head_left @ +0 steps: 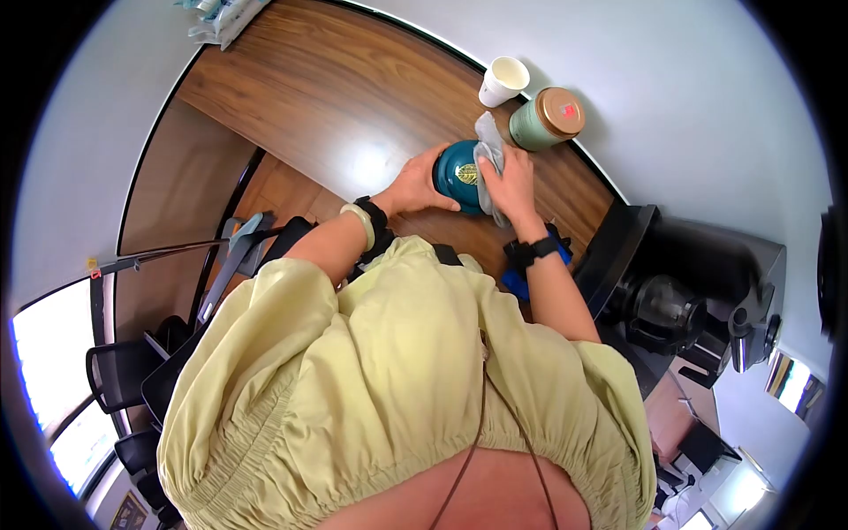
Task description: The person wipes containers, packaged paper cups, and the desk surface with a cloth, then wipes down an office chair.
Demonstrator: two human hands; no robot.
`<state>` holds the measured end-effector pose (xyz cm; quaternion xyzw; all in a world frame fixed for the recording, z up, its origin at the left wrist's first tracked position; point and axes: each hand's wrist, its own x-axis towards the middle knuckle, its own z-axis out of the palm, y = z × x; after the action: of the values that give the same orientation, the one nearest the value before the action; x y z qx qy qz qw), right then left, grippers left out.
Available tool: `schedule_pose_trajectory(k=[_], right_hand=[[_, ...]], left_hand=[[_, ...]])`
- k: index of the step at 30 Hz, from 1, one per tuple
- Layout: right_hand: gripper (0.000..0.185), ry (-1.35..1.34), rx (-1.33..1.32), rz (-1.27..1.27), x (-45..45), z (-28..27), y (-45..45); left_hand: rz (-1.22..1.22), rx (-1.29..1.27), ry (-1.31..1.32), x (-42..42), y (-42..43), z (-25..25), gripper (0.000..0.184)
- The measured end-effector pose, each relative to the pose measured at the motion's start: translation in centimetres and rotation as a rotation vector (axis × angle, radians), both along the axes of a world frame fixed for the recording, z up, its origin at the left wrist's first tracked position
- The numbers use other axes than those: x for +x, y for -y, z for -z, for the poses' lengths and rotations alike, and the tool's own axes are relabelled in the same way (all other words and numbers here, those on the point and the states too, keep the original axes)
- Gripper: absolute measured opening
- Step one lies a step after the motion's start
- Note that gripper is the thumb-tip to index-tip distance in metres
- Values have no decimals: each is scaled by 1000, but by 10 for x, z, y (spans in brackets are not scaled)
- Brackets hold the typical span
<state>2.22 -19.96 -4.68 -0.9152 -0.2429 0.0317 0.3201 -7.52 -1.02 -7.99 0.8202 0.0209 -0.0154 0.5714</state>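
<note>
A dark teal jar [452, 177] with a gold leaf mark is on the wooden counter in front of me. My left hand [419, 184] grips its left side, thumb and fingers around the body. In my right hand [512, 184] is a grey cloth [488, 146], pressed against the jar's right side. Part of the cloth sticks out above my fingers and part hangs below. The jar's underside and the cloth under my right palm are hidden.
Behind the jar, by the wall, stand a white paper cup [504, 82] and a green canister [548, 118] with a copper lid. A black coffee machine [698, 291] is at right. Plastic packs [221, 19] lie at the counter's far left end. Chairs [124, 375] stand at lower left.
</note>
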Motion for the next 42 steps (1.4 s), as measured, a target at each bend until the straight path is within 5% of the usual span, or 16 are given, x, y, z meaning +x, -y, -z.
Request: schedule_pose_trajectory(k=[15,19,27,31,34,37,40,42], right_hand=[[22,290,-225,-706,-36,-47,-15],[33,216,-244,-646,-52,-43,14],[49,225,-91,-474,-70,-9,66],[43,119,135,-331,-70,9,80],[38,12,342,64,-59,18,83],[43,-80,214,412,-29,34,97],[73,44,-275,418,-30,15,82],[97,30,-55,112,-31,0,72]], left_hand=[[16,-134,-25,-8,-1,27,90],[57,33,134,-6,-4,38,92],[-3,-273,-5,2,7,35,105],[34,61,-17,-1,1,10,112],[49,310,49,3,6,-17,115],[168,507,174,16,14,-54,117],[395,753,160,35,31,-74,117],[520,816,111,49,39,-76,116]])
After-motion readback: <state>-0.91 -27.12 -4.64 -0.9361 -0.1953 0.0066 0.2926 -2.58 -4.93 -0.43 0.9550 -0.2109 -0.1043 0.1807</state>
